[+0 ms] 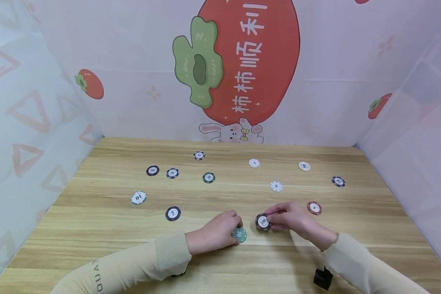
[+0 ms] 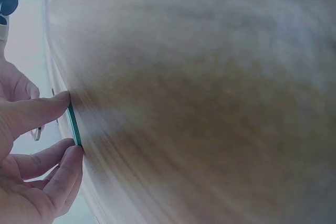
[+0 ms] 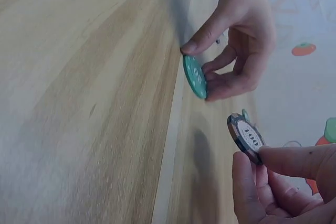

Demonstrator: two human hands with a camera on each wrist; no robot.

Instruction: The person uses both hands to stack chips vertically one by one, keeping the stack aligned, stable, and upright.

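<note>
My left hand (image 1: 218, 232) pinches a green poker chip (image 1: 239, 234) marked 20 between thumb and fingers. In the left wrist view the green chip (image 2: 74, 124) shows edge-on; whether it touches the wood cannot be told. To its right, my right hand (image 1: 295, 220) holds a black poker chip (image 1: 262, 221) marked 100. The right wrist view has this black chip (image 3: 247, 137) tilted, with the thumb on its face and fingers behind. It looks thick there; whether it is a single chip is unclear. A small gap separates the two held chips.
Several chips lie scattered on the wooden table (image 1: 106, 237): a dark one (image 1: 173, 213) at left, a red one (image 1: 314, 208) right of my right hand, white ones (image 1: 276, 186) farther back. A printed cloth wall (image 1: 139, 110) encloses the table's back and sides.
</note>
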